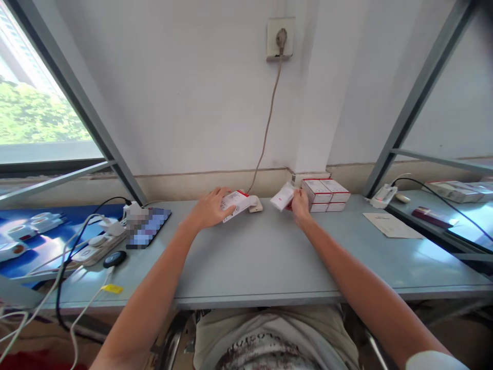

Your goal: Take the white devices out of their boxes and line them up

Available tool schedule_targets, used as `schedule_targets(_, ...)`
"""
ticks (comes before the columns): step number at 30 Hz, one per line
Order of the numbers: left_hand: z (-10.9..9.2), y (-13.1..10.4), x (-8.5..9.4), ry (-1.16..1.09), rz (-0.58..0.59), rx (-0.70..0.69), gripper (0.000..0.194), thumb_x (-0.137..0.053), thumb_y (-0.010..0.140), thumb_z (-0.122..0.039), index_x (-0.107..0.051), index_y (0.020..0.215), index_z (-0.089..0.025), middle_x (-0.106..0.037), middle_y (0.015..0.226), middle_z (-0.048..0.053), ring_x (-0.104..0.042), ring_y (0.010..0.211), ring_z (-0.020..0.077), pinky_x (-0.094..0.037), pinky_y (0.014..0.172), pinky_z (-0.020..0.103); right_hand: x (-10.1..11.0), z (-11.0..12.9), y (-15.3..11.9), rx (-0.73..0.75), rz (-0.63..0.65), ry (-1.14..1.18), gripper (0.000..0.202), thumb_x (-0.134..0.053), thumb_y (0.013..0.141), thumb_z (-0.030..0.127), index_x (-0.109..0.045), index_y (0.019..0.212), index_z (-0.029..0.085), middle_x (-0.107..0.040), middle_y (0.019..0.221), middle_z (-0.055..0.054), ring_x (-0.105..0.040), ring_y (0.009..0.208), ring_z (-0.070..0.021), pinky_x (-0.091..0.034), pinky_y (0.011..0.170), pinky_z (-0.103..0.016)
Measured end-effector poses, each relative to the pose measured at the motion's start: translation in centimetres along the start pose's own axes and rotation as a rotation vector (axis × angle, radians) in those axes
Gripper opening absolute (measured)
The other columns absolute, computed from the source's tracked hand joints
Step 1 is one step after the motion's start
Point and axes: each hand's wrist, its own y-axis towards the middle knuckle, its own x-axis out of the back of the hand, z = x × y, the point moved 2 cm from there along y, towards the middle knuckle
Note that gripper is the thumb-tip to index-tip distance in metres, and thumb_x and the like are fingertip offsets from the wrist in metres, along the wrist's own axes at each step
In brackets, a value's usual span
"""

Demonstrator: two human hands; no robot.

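My left hand [215, 207] is closed around a flat white box [239, 204] with dark print and a red edge, tilted above the desk toward the back. In my right hand [300, 205] is a small white packet [283, 196] with a faint red mark, gripped at its right end. Just right of that hand stands a stack of white boxes [327, 192] with red edges. Between the two hands, a cream-coloured adapter or socket piece [256, 204] lies on the desk, partly hidden by the white box.
A grey desk [262, 262] runs against the wall. At left lie a power strip [96, 251] with cables, a phone [150, 228] and a black oval device [114, 259]. At right are a paper sheet [392, 225] and a white socket block [383, 196]. A cord [272, 103] hangs from the wall outlet [280, 38].
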Motion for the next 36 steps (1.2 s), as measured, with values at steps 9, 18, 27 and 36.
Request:
schedule_targets(9, 1.1, -0.5, 0.2, 0.143, 0.130, 0.140, 0.054, -0.073, 0.081, -0.065, -0.073, 0.118, -0.026, -0.076, 0.117, 0.017, -0.068, 0.115, 0.0427, -0.050, 0.090, 0.042, -0.2, -1.4, 0.1, -0.036, 0.084, -0.118, 0.029, -0.057, 0.098, 0.054, -0.058, 0.091, 0.025, -0.061, 0.073, -0.002, -0.059, 0.061, -0.0187, -0.050, 0.050, -0.029)
schedule_targets(18, 1.9, -0.4, -1.3, 0.237, 0.149, 0.173, 0.057, -0.075, 0.078, -0.069, -0.072, 0.113, -0.025, -0.069, 0.130, 0.024, -0.055, 0.133, 0.0499, -0.048, 0.103, 0.059, 0.1, -0.7, -0.6, -0.038, 0.125, -0.203, 0.022, -0.051, 0.103, 0.042, -0.057, 0.091, 0.025, -0.063, 0.075, -0.003, -0.058, 0.056, -0.0188, -0.050, 0.048, -0.032)
schedule_targets(27, 1.1, -0.1, -2.0, 0.407, 0.263, 0.299, 0.067, -0.052, 0.098, -0.073, -0.055, 0.147, -0.027, -0.057, 0.152, 0.021, -0.050, 0.144, 0.0430, -0.047, 0.111, 0.063, 0.0, 0.4, -1.4, -0.065, 0.172, -0.261, 0.019, -0.050, 0.107, 0.032, -0.056, 0.092, 0.024, -0.061, 0.076, -0.001, -0.058, 0.058, -0.0152, -0.049, 0.047, -0.025)
schedule_targets(36, 1.8, 0.4, -4.5, 0.424, 0.055, 0.377, 0.074, -0.036, 0.104, -0.076, -0.052, 0.157, -0.028, -0.053, 0.154, 0.027, -0.046, 0.143, 0.0517, -0.047, 0.102, 0.072, -0.1, 0.4, -1.5, -0.071, 0.195, -0.283, 0.019, -0.050, 0.109, 0.032, -0.059, 0.096, 0.023, -0.061, 0.073, 0.000, -0.058, 0.055, -0.0154, -0.049, 0.048, -0.025)
